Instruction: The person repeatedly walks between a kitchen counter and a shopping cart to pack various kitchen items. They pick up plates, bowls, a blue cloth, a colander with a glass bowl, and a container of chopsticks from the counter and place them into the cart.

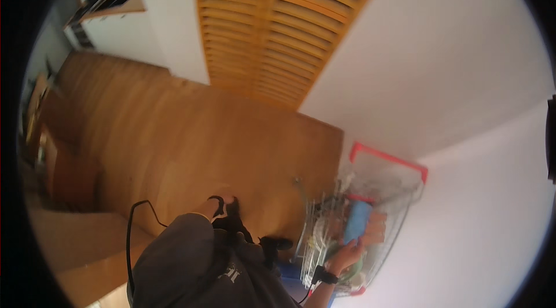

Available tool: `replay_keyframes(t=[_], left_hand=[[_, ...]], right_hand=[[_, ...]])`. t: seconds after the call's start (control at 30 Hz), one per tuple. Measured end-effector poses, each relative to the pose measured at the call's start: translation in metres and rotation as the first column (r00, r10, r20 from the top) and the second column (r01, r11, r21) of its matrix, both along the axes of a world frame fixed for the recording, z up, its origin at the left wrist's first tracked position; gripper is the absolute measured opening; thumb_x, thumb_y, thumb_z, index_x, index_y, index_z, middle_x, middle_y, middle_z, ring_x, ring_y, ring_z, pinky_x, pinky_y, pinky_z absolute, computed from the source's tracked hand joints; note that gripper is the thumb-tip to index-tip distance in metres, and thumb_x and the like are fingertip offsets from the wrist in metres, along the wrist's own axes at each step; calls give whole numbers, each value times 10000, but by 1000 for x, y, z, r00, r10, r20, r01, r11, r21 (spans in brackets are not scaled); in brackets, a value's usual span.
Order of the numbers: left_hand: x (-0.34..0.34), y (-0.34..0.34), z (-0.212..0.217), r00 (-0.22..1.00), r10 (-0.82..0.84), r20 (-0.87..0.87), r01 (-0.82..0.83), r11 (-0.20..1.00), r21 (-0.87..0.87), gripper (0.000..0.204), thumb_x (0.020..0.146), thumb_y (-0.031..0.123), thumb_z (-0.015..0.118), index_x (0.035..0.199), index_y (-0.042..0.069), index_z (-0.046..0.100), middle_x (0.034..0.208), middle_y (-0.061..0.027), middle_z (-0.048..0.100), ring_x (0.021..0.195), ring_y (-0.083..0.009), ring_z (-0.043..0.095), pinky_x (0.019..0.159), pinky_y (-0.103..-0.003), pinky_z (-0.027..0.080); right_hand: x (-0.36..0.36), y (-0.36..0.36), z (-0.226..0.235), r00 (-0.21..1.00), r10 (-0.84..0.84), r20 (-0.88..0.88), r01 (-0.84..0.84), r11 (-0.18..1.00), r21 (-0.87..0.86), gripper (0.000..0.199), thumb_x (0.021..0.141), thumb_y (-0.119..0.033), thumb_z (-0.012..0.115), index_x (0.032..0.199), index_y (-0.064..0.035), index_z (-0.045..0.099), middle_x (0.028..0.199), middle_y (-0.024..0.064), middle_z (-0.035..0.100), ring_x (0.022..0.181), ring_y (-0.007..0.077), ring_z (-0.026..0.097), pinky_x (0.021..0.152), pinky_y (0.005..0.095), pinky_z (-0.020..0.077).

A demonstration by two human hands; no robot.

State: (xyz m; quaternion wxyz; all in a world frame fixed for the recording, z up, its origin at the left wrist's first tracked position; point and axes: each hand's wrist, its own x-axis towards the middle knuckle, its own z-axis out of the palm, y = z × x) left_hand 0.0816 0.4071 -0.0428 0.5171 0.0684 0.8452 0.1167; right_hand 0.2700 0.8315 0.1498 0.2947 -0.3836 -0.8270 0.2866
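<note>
My right hand (346, 256), with a black band at the wrist, reaches into a wire shopping cart (395, 237). Its fingers close on the lower end of a blue, elongated package (357, 221), whose exact kind is blurred. Beside the package lies a brownish-orange item (376, 228). Something greenish (352, 270) shows under my hand, among other things too smeared to name. At my left side, away from the cart, my left hand (227, 199) hangs low over the floor, a black strap round its wrist. Its fingers are too small and blurred to read.
The cart's red-edged end (389, 160) stands close to the white wall (463, 203). Louvred wooden doors (260, 30) rise ahead over a wooden floor (202, 140). At far left are a white kitchen counter (121, 33) and brown furniture (72, 175). A black cable (130, 238) loops at my left.
</note>
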Motion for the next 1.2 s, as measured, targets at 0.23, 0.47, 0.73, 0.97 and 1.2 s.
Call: replay_keyframes(t=[0.23, 0.47, 0.73, 0.97, 1.2], left_hand=[[13, -202, 20, 738, 637, -225, -647, 762, 33, 292, 803, 114, 519, 1008, -51, 644, 984, -258, 639, 943, -359, 634, 812, -464, 490], [87, -239, -99, 731, 424, -535, -585, 793, -172, 261, 755, 173, 525, 874, 20, 701, 911, -220, 663, 884, -320, 654, 754, -423, 503], [111, -271, -71, 302, 945, -128, -935, 320, 155, 269, 737, 198, 530, 847, 12, 690, 826, -186, 675, 740, -324, 670, 674, -408, 534], [83, -369, -58, 148, 986, -74, -988, 151, 42, 270, 791, 273, 570, 875, 50, 696, 870, -133, 689, 743, -259, 674, 681, -392, 535], [-15, -479, 29, -185, 938, -293, -971, -129, 203, 322, 825, 336, 557, 889, 54, 698, 928, -179, 673, 921, -325, 638, 801, -435, 500]], right_hand=[[-185, -160, 10, 821, 556, -127, -562, 827, -16, 192, 869, -67, 557, 1026, 30, 609, 1074, 156, 631, 1005, 286, 594, 900, 367, 451], [-329, -313, 17, 364, 929, -69, -927, 354, -121, 184, 854, -42, 572, 1022, 13, 622, 1024, 143, 645, 977, 275, 610, 900, 359, 455], [-416, -469, 5, 80, 995, 54, -977, 89, -196, 156, 879, -73, 571, 995, 17, 624, 956, 140, 653, 902, 230, 636, 785, 334, 508], [-522, -597, -49, -104, 995, 6, -934, -96, -343, 137, 891, -111, 574, 966, -11, 630, 861, 116, 645, 792, 190, 613, 727, 302, 481], [-615, -771, -24, -414, 904, 103, -890, -379, -252, 138, 873, -114, 596, 952, -8, 635, 838, 124, 648, 773, 204, 622, 720, 302, 482]])
